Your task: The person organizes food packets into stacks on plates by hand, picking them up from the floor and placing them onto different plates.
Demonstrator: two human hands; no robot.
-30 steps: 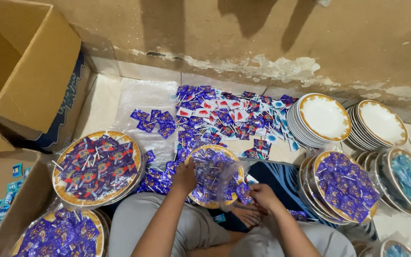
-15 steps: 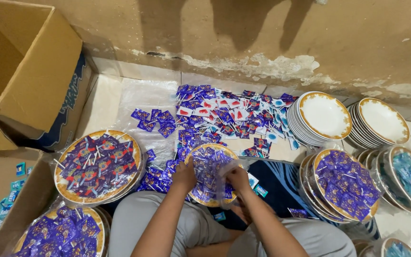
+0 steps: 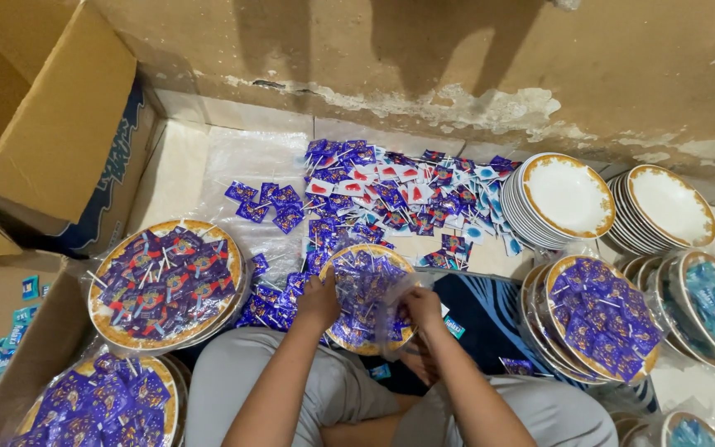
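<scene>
I sit on the floor with a gold-rimmed plate over my lap, heaped with purple wrapped lollipops and covered by a clear plastic bag. My left hand grips the plate's left edge. At the plate's right lower edge my right hand pinches the plastic bag. A loose pile of purple, white and blue lollipop wrappers lies on the floor just beyond the plate.
Filled wrapped plates stand at left, lower left and right. Empty white plate stacks sit at the far right. Open cardboard boxes flank the left. A stained wall runs behind.
My right hand has come up from my lap to the plate's right edge and taken hold of the plastic. My left hand stays on the plate's left edge.
</scene>
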